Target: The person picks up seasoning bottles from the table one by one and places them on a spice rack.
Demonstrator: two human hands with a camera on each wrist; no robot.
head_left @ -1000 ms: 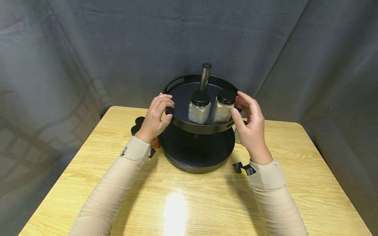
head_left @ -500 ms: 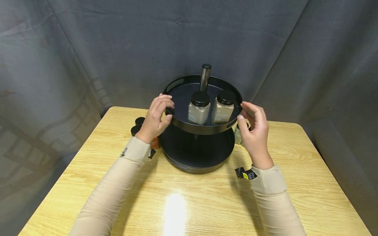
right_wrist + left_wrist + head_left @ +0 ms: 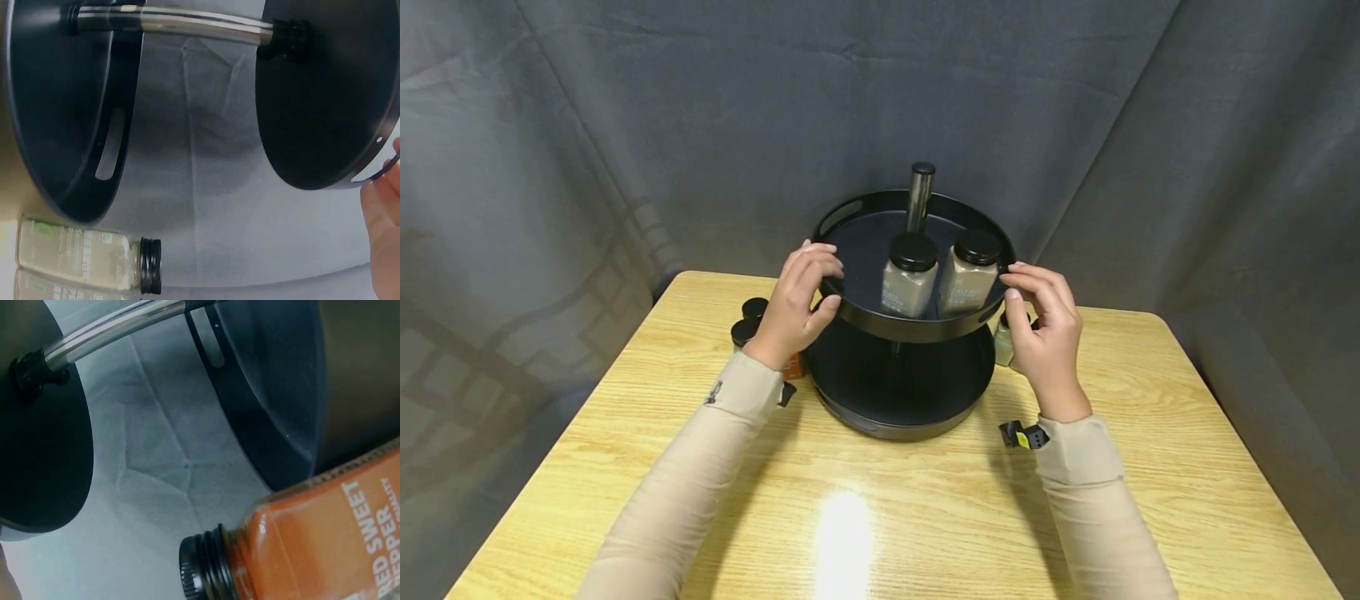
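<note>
A black two-tier round tray (image 3: pixel 917 327) stands on the table, its tiers joined by a metal post (image 3: pixel 921 200). Two black-lidded spice jars, a left one (image 3: pixel 910 279) and a right one (image 3: pixel 970 275), stand on the upper tier. My left hand (image 3: pixel 793 304) holds that tier's rim at the left, fingers over the edge and thumb outside. At the right my right hand (image 3: pixel 1048 333) pinches the rim between thumb and fingers, beside a handle slot in the right wrist view. The lower tier (image 3: pixel 898 383) holds nothing in its visible part.
An orange jar labelled red sweet pepper (image 3: pixel 312 531) stands left of the tray, near other black-lidded jars (image 3: pixel 745 332). Pale jars (image 3: pixel 81 253) stand on the right. The wooden table (image 3: pixel 925 517) meets a grey curtain (image 3: pixel 737 125) behind.
My right hand has moved outward from beside the right jar to the tray's rim. The jars on top have shifted very slightly to the right since half a second ago. My left hand stays put.
</note>
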